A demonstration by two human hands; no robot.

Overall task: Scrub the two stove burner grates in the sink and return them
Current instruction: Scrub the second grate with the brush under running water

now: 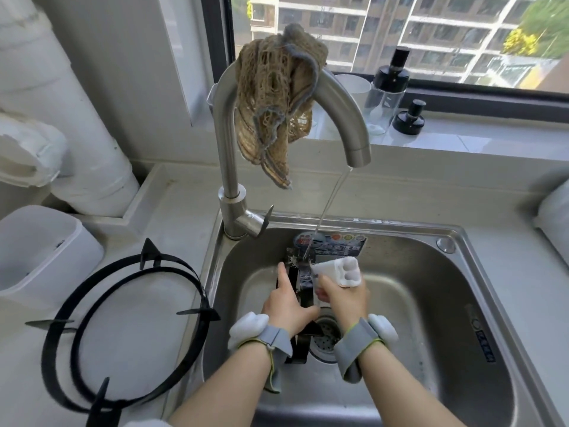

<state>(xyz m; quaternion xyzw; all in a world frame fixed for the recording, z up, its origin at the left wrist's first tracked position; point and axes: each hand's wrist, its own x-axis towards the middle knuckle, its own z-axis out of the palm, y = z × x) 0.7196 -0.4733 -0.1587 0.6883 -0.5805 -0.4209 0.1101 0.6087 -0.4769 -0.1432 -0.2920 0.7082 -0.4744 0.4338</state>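
Note:
One black burner grate (303, 285) stands on edge inside the steel sink (480, 303), under a thin stream of water. My left hand (288, 303) grips it from the left side, index finger stretched along the metal. My right hand (343, 295) holds a white scrubbing sponge (337, 271) pressed against the upper part of the grate. A second black ring grate (123, 331) with pointed prongs lies flat on the counter left of the sink. Both wrists wear grey straps with white pads.
The steel faucet (228, 155) rises at the sink's back left, with a brown net cloth (274, 97) draped over it. A white lidded container (40, 245) stands at far left. Black-capped bottles (389, 84) sit on the windowsill. The drain strainer (326, 337) lies below my hands.

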